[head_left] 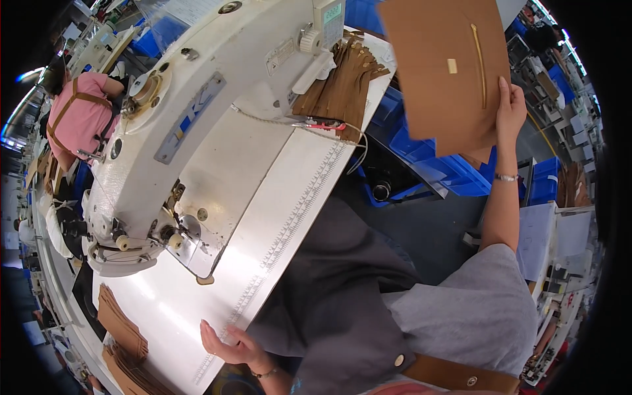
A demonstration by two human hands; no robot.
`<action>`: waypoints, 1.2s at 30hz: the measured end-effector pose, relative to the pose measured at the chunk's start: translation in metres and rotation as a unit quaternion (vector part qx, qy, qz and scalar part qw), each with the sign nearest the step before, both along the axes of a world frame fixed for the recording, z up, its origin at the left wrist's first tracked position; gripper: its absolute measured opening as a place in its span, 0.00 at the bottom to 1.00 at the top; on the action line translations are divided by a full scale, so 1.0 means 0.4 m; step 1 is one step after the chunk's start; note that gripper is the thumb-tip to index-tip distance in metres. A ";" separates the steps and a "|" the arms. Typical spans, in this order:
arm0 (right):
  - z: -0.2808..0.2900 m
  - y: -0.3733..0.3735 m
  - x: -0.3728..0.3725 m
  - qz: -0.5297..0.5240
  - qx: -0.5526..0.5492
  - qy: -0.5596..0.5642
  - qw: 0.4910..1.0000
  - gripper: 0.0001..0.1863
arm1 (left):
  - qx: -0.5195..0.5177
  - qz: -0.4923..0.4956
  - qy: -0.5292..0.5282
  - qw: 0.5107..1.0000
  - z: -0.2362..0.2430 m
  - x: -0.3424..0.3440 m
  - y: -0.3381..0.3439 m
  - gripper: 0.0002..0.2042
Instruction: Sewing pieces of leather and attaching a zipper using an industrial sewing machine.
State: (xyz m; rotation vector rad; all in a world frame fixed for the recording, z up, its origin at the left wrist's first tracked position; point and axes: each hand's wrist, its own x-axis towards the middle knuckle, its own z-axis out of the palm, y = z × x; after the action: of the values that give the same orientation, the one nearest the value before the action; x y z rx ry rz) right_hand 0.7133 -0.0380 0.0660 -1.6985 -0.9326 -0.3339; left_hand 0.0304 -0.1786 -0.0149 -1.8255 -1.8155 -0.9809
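Note:
My right hand [510,113] is raised at the upper right and grips the edge of a large brown leather-like panel [434,79]. A slim gold-toned zipper runs along the panel, with a small pale label patch beside it. The panel hangs beyond the table's edge. Low on the picture, my left hand [230,343] hovers at the front edge of the white table [253,247]; its fingers are apart and nothing is in them. A white sewing machine [224,72] stands to the left, its needle area [174,220] partly hidden by the machine head.
Brown pieces are stacked at the table's lower left [122,322]. Brown strips with zippers [339,89] lie at the far end, near a red-handled tool [324,125]. Blue bins [454,171] stand right of the table. Another person in pink [82,112] sits at the far left.

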 end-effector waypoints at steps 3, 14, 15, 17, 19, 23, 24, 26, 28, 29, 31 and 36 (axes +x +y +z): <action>-0.044 0.027 0.082 -0.264 -0.124 -0.315 0.903 0.21 | -0.001 0.005 0.015 1.000 -0.006 -0.003 -0.002 0.18; -0.067 0.337 -0.388 0.241 -0.228 -0.296 0.896 0.04 | -0.043 0.036 -0.009 0.998 -0.005 0.002 0.001 0.19; -0.070 0.343 -0.387 0.256 -0.224 -0.345 0.875 0.04 | -0.043 0.035 -0.014 0.998 -0.007 0.003 -0.001 0.18; -0.081 0.360 -0.375 0.272 -0.219 -0.395 0.850 0.04 | -0.042 0.037 -0.006 0.998 -0.005 0.006 0.004 0.18; -0.088 0.376 -0.364 0.307 -0.187 -0.413 0.837 0.05 | -0.043 0.039 0.001 0.998 -0.001 0.008 0.006 0.18; -0.044 0.365 -0.336 0.309 -0.112 -0.280 0.902 0.05 | -0.048 0.042 0.012 0.998 0.003 0.008 0.003 0.18; -0.040 0.362 -0.332 0.312 -0.112 -0.281 0.901 0.05 | -0.050 0.042 0.011 0.998 0.003 0.007 0.003 0.18; -0.035 0.357 -0.334 0.270 -0.187 -0.356 0.875 0.06 | -0.045 0.047 0.019 0.998 0.003 0.009 0.005 0.17; -0.061 0.364 -0.358 0.293 -0.203 -0.371 0.857 0.07 | -0.039 0.049 0.025 0.998 0.001 0.010 0.009 0.17; -0.078 0.370 -0.367 0.315 -0.219 -0.384 0.840 0.07 | -0.040 0.047 0.027 0.998 0.000 0.008 0.010 0.17; -0.099 0.390 -0.349 0.336 -0.210 -0.358 0.845 0.08 | -0.043 0.048 0.028 0.998 -0.001 0.009 0.008 0.17; -0.015 0.422 -0.302 0.369 -0.188 -0.009 0.910 0.05 | -0.069 0.051 0.027 0.996 0.002 0.017 0.005 0.17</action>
State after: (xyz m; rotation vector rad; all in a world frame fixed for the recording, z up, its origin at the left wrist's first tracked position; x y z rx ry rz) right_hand 0.5927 0.1308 0.0601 -1.5340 -1.6457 0.3590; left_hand 0.0372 -0.1768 -0.0140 -1.7997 -1.9662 -0.7792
